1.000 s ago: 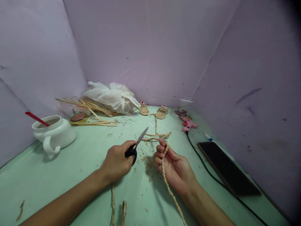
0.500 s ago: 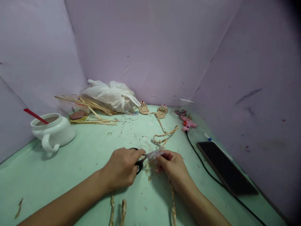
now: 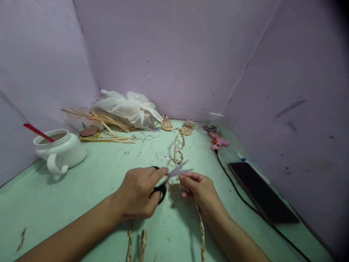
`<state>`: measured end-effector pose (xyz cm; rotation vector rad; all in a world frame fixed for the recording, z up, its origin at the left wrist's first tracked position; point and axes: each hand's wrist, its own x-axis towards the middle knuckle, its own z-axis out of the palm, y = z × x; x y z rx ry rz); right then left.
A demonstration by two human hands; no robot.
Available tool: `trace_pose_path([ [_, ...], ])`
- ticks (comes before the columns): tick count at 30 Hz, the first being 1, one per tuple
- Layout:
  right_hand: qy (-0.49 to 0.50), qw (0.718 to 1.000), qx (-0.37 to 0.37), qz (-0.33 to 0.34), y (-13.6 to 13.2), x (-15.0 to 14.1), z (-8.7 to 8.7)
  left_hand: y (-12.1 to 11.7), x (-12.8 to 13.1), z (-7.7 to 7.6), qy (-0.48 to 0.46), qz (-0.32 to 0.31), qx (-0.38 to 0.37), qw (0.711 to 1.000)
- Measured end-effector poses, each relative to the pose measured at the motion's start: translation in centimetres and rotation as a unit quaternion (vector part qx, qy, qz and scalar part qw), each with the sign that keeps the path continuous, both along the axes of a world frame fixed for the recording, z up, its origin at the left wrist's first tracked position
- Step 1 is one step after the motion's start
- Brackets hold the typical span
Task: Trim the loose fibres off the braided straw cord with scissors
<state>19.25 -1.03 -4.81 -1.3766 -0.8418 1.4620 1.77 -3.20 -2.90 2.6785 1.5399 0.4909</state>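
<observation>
My left hand (image 3: 140,193) is closed round the black handles of a pair of scissors (image 3: 160,193), whose blurred blades stand apart and point right. Just right of the blades, my right hand (image 3: 200,193) pinches a braided straw cord (image 3: 201,233), which hangs from it toward the near edge. Beyond the blades lies another length of braided cord (image 3: 176,151), curled on the table and reaching back to two small woven slippers (image 3: 188,128) with red and white trim. Two more cord parts (image 3: 143,242) show below my left hand. Straw scraps (image 3: 173,193) lie beneath the scissors.
On the left stand a white mug (image 3: 69,151) with a red stick in it and a bundle of straw strips (image 3: 114,139). A white plastic bag (image 3: 128,109) sits at the back. To the right are a pink glue gun (image 3: 219,142), its black cable and a phone (image 3: 261,193).
The scissor blades have opened wider. The far cord has shifted left and lies in a different curl, apart from my right hand. My right hand has barely moved.
</observation>
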Motion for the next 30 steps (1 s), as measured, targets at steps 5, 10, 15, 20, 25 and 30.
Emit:
trace_pose_path([
  [5, 0.083, 0.997, 0.009, -0.006, 0.0, 0.4, 0.3, 0.1, -0.1, -0.4, 0.073, -0.04, 0.012, 0.996],
  [10, 0.099, 0.995, 0.012, 0.0, -0.4, 0.1, 1.2, 0.5, -0.1, -0.8, 0.092, -0.021, 0.007, 0.996],
  [15, 0.1, 0.995, 0.022, 0.008, -0.6, -0.2, 1.2, 0.4, 0.0, -1.1, 0.1, -0.01, -0.012, 0.995],
  [20, 0.099, 0.994, 0.039, 0.033, -0.5, 0.0, 0.8, 0.5, 0.2, -0.9, 0.11, -0.011, -0.063, 0.992],
  [25, 0.108, 0.993, 0.041, 0.019, -0.6, 0.0, 0.7, 0.3, 0.3, -0.6, 0.137, -0.007, -0.081, 0.987],
  [30, 0.142, 0.99, 0.024, 0.005, -0.6, 0.0, 0.5, 0.1, 0.2, -1.0, 0.031, -0.028, -0.107, 0.993],
])
